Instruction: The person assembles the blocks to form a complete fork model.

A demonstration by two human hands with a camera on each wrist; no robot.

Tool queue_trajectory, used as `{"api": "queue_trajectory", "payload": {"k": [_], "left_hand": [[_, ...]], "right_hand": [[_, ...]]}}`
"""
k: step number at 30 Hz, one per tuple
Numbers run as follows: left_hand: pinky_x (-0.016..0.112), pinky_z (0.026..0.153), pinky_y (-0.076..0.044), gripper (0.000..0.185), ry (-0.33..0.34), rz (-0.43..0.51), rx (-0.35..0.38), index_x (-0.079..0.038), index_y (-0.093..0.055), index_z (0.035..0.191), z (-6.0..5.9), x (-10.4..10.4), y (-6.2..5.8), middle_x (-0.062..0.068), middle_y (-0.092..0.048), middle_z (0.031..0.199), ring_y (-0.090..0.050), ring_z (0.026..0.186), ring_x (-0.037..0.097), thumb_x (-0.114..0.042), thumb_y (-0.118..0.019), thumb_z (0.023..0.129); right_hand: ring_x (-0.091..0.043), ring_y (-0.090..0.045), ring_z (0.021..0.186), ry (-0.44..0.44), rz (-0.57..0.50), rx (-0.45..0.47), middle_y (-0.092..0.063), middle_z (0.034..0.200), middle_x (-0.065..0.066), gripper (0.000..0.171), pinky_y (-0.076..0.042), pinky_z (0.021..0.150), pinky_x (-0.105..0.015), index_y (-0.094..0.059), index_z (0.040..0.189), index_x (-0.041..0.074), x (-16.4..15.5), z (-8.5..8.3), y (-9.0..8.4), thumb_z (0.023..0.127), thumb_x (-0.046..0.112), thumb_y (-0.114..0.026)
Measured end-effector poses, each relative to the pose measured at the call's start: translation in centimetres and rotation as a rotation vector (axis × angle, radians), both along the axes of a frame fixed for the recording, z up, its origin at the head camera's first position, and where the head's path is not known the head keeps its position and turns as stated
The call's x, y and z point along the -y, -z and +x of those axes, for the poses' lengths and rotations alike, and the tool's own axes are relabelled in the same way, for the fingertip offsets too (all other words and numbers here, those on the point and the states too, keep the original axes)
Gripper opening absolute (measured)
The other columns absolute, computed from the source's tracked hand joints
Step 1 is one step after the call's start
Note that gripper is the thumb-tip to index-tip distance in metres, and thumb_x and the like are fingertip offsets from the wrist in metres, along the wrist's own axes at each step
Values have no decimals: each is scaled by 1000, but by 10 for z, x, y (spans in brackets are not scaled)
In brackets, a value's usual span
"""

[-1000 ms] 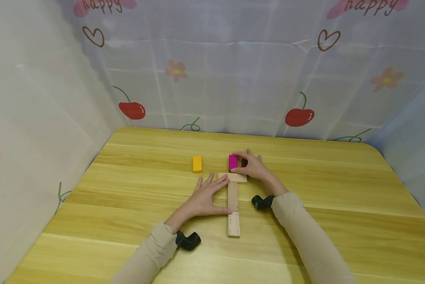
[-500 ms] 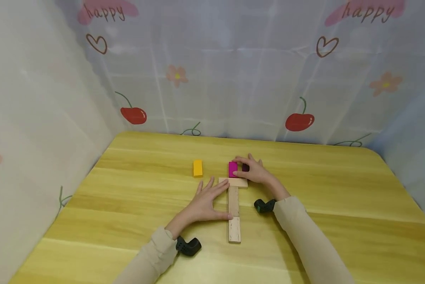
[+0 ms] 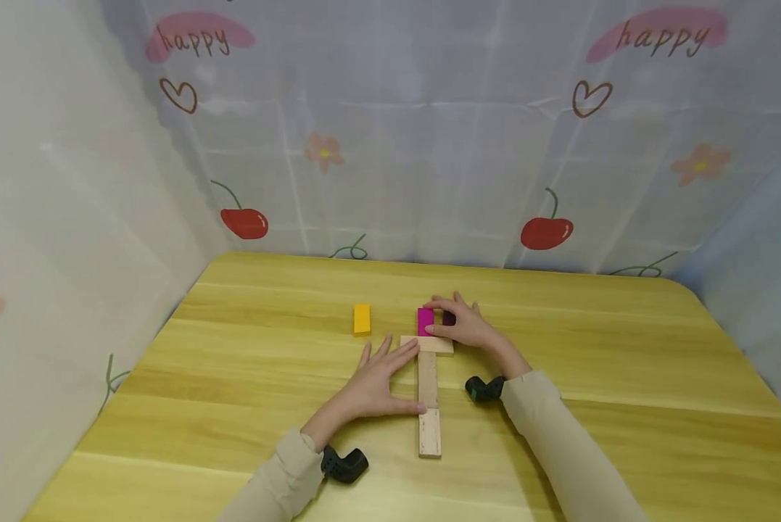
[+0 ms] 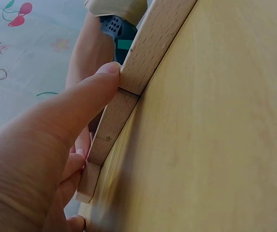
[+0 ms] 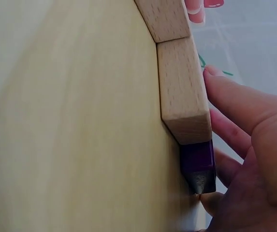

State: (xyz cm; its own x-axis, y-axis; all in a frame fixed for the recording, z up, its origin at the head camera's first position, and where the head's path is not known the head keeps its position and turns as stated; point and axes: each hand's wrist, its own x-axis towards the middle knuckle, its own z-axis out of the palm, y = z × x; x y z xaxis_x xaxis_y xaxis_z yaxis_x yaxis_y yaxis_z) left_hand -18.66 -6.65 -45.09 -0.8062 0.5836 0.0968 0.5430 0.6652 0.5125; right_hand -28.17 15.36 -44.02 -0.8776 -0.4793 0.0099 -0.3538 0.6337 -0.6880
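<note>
From the head camera, the right hand (image 3: 463,325) pinches a magenta block (image 3: 426,321) that stands at the far edge of the crosswise plain block (image 3: 429,344). Against the frames of the last second the block has barely moved; it only sits closer to that crosswise piece, so the placing looks nearly finished. The left hand (image 3: 380,373) lies flat and relaxed as before, fingertips on the crosswise block and thumb along the long plain block (image 3: 427,379); a third plain block (image 3: 430,432) continues the line toward the person. A yellow block (image 3: 362,319) stands apart to the left on the desk (image 3: 625,391).

The left wrist camera shows the thumb (image 4: 75,113) pressed at the joint between two plain blocks, steadying them.

The right wrist camera shows the magenta block (image 5: 197,165) touching the end of a plain block (image 5: 182,87), with the fingers (image 5: 235,104) curled beside it.
</note>
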Motion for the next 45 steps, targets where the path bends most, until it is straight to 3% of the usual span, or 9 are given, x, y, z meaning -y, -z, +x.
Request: {"api": "queue_trajectory", "payload": {"k": [6, 11, 17, 22, 26, 36, 45], "left_hand": [[55, 102, 7, 96, 1, -5, 4, -18, -26, 141, 4, 1, 4, -8, -19, 146, -5, 134, 32, -69, -57, 67], [55, 102, 7, 96, -2, -1, -11, -19, -25, 142, 0, 1, 4, -9, -19, 146, -5, 134, 33, -71, -55, 67], [53, 102, 8, 97, -7, -3, -13, -20, -24, 142, -1, 1, 3, -9, -18, 146, -5, 134, 32, -72, -54, 66], [53, 103, 8, 98, -9, -8, -16, -20, -24, 142, -1, 2, 3, -8, -18, 146, -5, 134, 32, -72, -54, 66], [53, 103, 8, 97, -5, -10, -13, -19, -23, 142, -2, 1, 3, -8, -17, 146, -4, 134, 32, -71, -54, 67], [54, 102, 7, 95, -3, -19, -21, -18, -24, 142, -2, 1, 1, -7, -18, 146, -5, 134, 32, -68, -57, 68], [55, 102, 6, 96, 7, 3, -20, -17, -24, 142, -2, 1, 0, -6, -19, 146, -6, 133, 33, -69, -56, 68]], "right_hand": [[-39, 4, 132, 27, -23, 35, -27, 142, -15, 60, 8, 97, -63, -40, 134, 10, -2, 7, 2, 84, 34, -60], [-38, 2, 132, 66, -21, -4, -24, 143, -16, 65, 3, 97, -65, -34, 137, 9, -4, 20, -12, 83, 35, -61], [-45, -8, 130, 14, 73, -124, -26, 141, -20, 67, -5, 96, -67, -37, 135, 4, -4, 64, -31, 80, 31, -65], [-42, -9, 130, -22, 118, -172, -21, 144, -16, 73, -5, 97, -66, -35, 137, 8, -3, 100, -24, 78, 33, -68], [-38, -6, 132, -70, 130, -171, -17, 146, -13, 77, -6, 98, -64, -30, 140, 13, 1, 117, -18, 78, 40, -65], [-34, -3, 133, -128, 208, -156, -19, 146, -10, 72, -9, 100, -61, -30, 140, 17, 3, 125, -15, 81, 48, -58], [-36, -6, 133, -122, 173, -123, -16, 147, -7, 72, -10, 99, -63, -29, 141, 19, 0, 126, -12, 82, 50, -55]]}}
